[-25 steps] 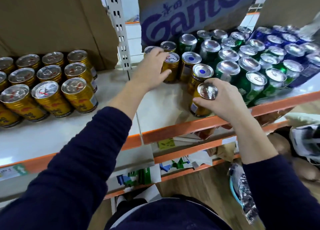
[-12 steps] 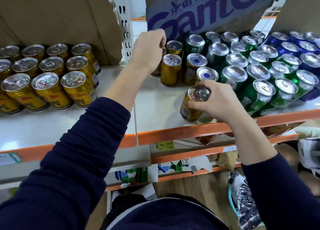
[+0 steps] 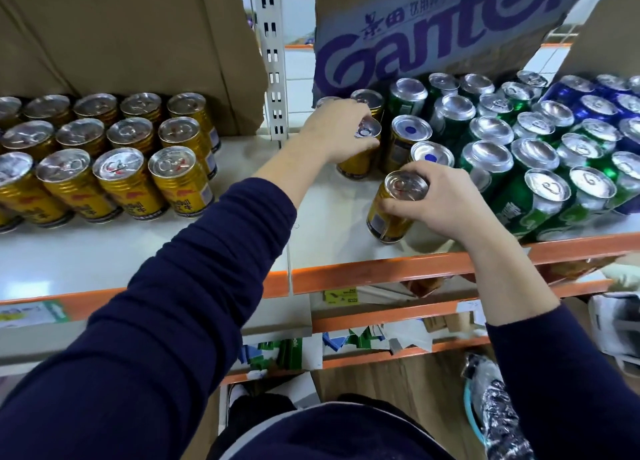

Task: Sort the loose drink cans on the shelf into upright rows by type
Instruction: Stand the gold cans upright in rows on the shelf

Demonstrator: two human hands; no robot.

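Observation:
My right hand (image 3: 446, 203) grips the top of a gold can (image 3: 391, 213) that stands upright near the front edge of the white shelf (image 3: 332, 210). My left hand (image 3: 336, 134) reaches further back and closes its fingers over the top of another gold can (image 3: 356, 165). Two gold cans with blue-dot lids (image 3: 410, 137) stand just right of it. Rows of green cans (image 3: 540, 189) fill the shelf to the right, with blue cans (image 3: 588, 103) behind them. On the left shelf bay stand upright rows of gold cans (image 3: 114, 161).
A slotted white upright post (image 3: 273, 61) divides the two shelf bays. Brown cardboard (image 3: 121, 26) stands behind the left rows, and a printed carton (image 3: 433, 26) behind the right cans. The shelf has an orange front rail (image 3: 381, 269). Lower shelves hold cartons and wrapped goods.
My left hand dropped from the back of the shelf onto the top of a gold can in front of it. My right hand keeps its grip on the front gold can.

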